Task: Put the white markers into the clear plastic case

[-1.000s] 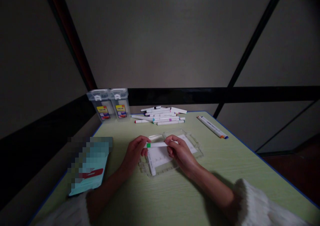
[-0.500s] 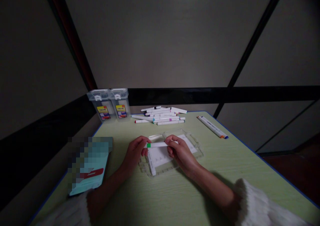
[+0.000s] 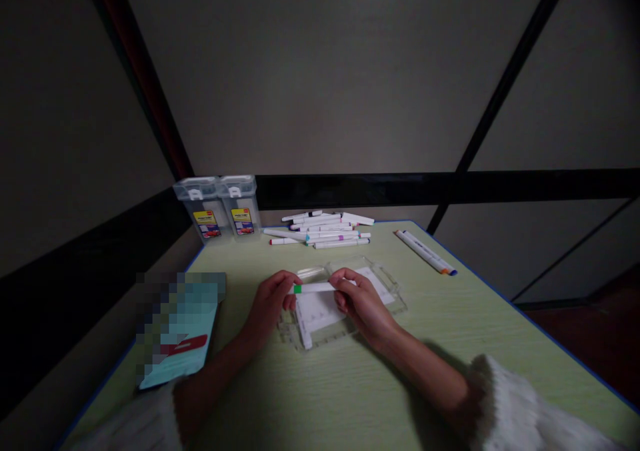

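A white marker with a green band [image 3: 314,288] is held level between both hands. My left hand [image 3: 270,302] pinches its green end and my right hand [image 3: 361,302] pinches its other end. The marker hangs just above a clear plastic tray [image 3: 393,296] that holds a white printed sheet [image 3: 320,311]. A second white marker [image 3: 303,327] lies in the tray along its left side.
A pile of several white markers [image 3: 323,230] lies at the far side of the light green table [image 3: 320,384]. Two clear lidded boxes [image 3: 219,207] stand at the far left. Two long markers [image 3: 424,252] lie at the right edge. A teal booklet [image 3: 177,334] rests near left.
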A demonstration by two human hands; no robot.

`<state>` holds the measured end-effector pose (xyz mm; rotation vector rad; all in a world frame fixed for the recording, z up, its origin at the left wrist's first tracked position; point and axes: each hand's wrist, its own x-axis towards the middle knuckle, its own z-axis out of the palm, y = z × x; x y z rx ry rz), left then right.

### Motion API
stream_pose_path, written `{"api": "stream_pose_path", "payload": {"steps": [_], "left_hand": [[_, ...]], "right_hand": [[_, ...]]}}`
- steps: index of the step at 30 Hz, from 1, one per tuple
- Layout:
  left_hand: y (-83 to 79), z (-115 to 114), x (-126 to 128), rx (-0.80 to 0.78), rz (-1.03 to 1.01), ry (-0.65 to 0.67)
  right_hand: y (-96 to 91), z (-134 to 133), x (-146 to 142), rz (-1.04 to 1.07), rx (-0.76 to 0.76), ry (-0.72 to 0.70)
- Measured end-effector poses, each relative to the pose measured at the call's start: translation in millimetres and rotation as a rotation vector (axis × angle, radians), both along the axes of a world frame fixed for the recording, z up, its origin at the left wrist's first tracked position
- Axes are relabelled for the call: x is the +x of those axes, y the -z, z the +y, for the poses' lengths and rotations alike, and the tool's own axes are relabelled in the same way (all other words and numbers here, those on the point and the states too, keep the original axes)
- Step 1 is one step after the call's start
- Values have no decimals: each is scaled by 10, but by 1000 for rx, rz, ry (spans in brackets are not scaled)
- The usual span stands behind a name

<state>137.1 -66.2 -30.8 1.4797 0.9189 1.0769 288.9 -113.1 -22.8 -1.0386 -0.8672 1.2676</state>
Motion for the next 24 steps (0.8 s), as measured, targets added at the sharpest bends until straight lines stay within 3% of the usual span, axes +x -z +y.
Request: {"api": "stream_pose_path", "payload": {"steps": [24], "left_hand": [[-41, -31, 9, 20, 21, -21]], "right_hand": [[-12, 4, -5, -10, -2, 1]]}}
